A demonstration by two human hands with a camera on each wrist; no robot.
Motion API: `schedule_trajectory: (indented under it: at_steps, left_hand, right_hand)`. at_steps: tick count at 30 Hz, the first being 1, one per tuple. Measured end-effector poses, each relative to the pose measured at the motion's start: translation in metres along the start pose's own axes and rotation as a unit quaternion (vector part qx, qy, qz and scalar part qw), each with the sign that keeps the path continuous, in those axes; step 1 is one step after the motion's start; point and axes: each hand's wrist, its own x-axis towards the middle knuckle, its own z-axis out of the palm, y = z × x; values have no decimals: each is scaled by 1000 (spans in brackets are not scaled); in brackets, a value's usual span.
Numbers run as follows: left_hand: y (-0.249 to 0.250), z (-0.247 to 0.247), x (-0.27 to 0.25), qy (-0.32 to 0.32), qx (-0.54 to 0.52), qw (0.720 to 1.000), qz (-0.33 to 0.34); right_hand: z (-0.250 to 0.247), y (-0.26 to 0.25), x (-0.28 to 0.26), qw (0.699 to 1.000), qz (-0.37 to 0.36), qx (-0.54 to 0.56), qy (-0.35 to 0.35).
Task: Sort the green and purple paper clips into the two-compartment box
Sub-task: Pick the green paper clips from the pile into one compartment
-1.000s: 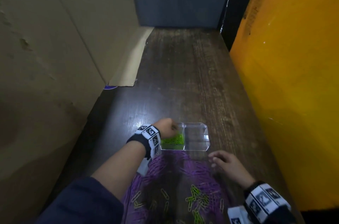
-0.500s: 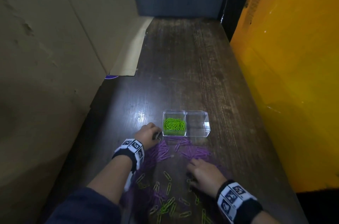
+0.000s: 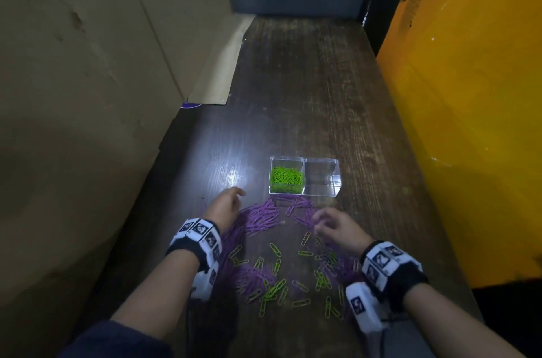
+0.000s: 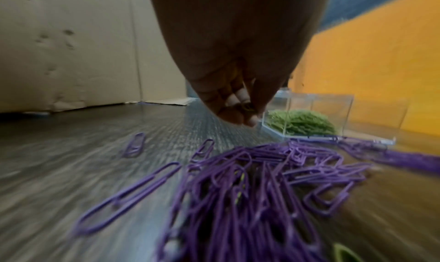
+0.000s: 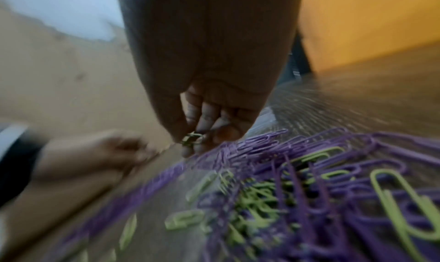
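1 clear plastic two-compartment box point(image 3: 305, 177). 2 hands. Loose green wire paper clips point(image 3: 275, 288): roughly 30, too tangled for an exact count. Purple wire paper clips point(image 3: 262, 215): uncountable heap.

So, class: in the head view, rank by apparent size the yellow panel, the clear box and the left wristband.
1. Yellow panel, by far the largest.
2. Clear box and left wristband look alike; the wristband sits nearer the camera, so I won't rank them.
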Motion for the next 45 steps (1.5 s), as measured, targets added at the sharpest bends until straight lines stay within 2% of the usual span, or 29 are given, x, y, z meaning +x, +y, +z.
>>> schedule_trajectory:
  at_steps: [2,3,4,6,8,10,12,16,18,19,21,22,23,25,28,30,32,34,37,41,43,45]
  left_hand:
    - [-8,-4,-19,-28,3,999,-15]
    - [-12,-5,-28,-47,11,999,-26]
    - [-15,-5,-35,-67,16,997,-38]
    - [-15,-7,-50,-111,40,992,-34]
    - [-11,-8,-63,-154,117,981,8]
    - [-8,-10,-69,-167,194,966,47]
    - [-8,-12,-69,-163,238,955,69]
    - [-9,-8,-64,-150,266,950,66]
    - [-10,-5,-62,-142,260,953,65]
    - [-11,-5,-62,-144,258,953,63]
    - [-14,-4,-61,-144,264,952,61]
    - [-16,-3,-61,-140,267,951,64]
    - [-17,-3,-61,-140,262,953,62]
    - [-18,-2,-61,-144,237,959,57]
    - [-13,-4,-58,-136,166,976,42]
    - [-11,-4,-54,-123,124,984,21]
    - [-10,-4,-53,-103,91,991,-5]
    - [-12,-3,-55,-94,67,993,-20]
    - [-16,1,-60,-105,40,993,-27]
    - [-21,4,-62,-116,6,991,-71]
    - [-24,5,-62,-106,-57,987,-104]
    - [-28,4,-62,-82,-114,981,-131]
  right_hand:
    - [-4,-1,-3,993,60,94,38]
    - [-5,-2,-3,991,85,98,43]
    - [-3,-2,-4,992,96,66,40]
    - [3,-1,-1,994,66,-88,13]
    - [11,0,2,961,14,-274,-27]
    - [18,1,9,910,-15,-409,-67]
    - [23,-6,15,882,-27,-463,-82]
    - [31,-16,24,854,-27,-506,-117]
    - [32,-15,23,878,-27,-465,-115]
    - [31,-13,22,909,-22,-404,-100]
    - [24,-10,19,975,2,-220,-35]
    - [21,-9,17,993,18,-114,-2]
    - [19,-8,15,999,41,-10,21]
    - [20,-8,13,980,94,167,53]
    - [27,-14,11,955,153,250,47]
    - [37,-14,13,971,158,181,14]
    - [50,-13,17,992,118,-33,-22]
    - [68,-14,21,975,72,-203,-46]
    - [92,-15,24,950,41,-308,-34]
    - [100,-20,28,934,51,-345,-76]
    - [89,-21,27,947,43,-310,-73]
    - [75,-21,26,976,38,-211,-48]
